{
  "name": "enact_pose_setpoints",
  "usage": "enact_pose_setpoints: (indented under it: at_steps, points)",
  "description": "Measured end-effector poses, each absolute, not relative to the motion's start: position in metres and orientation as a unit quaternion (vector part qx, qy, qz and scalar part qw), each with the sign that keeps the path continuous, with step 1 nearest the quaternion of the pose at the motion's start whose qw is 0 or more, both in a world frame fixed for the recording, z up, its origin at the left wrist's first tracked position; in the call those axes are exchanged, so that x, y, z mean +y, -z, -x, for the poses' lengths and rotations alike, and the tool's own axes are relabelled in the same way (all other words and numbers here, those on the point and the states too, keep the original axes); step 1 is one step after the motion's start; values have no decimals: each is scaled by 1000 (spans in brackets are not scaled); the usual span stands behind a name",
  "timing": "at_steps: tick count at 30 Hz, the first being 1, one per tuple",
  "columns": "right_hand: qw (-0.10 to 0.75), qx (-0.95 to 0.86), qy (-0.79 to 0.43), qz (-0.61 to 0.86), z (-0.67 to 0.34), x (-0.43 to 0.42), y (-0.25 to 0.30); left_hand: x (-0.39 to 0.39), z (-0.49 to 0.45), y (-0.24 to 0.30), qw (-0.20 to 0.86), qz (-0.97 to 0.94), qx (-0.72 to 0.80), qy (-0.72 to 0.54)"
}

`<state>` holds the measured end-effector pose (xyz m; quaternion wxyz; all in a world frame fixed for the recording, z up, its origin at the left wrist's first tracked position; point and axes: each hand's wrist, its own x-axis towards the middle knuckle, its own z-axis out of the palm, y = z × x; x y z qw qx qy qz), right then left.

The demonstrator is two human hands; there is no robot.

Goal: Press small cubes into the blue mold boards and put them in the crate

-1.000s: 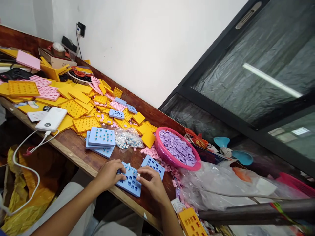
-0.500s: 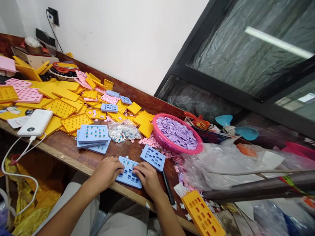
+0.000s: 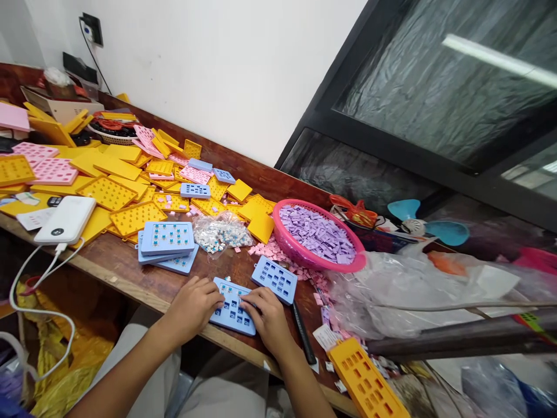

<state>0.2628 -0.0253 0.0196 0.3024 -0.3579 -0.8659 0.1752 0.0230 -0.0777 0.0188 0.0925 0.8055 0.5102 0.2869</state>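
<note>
Left hand (image 3: 192, 307) and right hand (image 3: 268, 318) at either side of blue plate (image 3: 232, 318) on counter (image 3: 130, 261), fingers (image 3: 249, 298) curled onto it, grip uncertain; second plate (image 3: 275, 280) just right of blue plate

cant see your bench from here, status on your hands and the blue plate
Left hand and right hand on blue slotted plate. Second blue plate just beyond right hand. Black tool alongside.

To my left, a flat white power bank (image 3: 64, 220) sits on the brown wooden bench (image 3: 126, 258), above a yellow woven sack (image 3: 65, 371). Ahead of me, a round pink plastic basket (image 3: 296, 252) holds small lilac rectangular pieces (image 3: 317, 233), with a crumpled clear plastic bag (image 3: 404, 296) just beside it.
</note>
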Motion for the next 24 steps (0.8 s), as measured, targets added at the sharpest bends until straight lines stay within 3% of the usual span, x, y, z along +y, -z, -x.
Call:
enact_pose_setpoints:
  at_steps: [6,9,15,24]
  points:
    - [319,-837,-219,387,-260,-27,-16,-79,-21,-14,194,-753,527,-343]
    - [325,-832,-214,396,-259,-28,-15,-80,-23,-16,197,-750,530,-343]
    - [310,-864,-106,381,-257,-34,-15,-89,-33,-20,84,-762,576,-284]
    - [192,-917,22,350,-257,-54,-33,-118,-60,-8,-86,-799,568,-181]
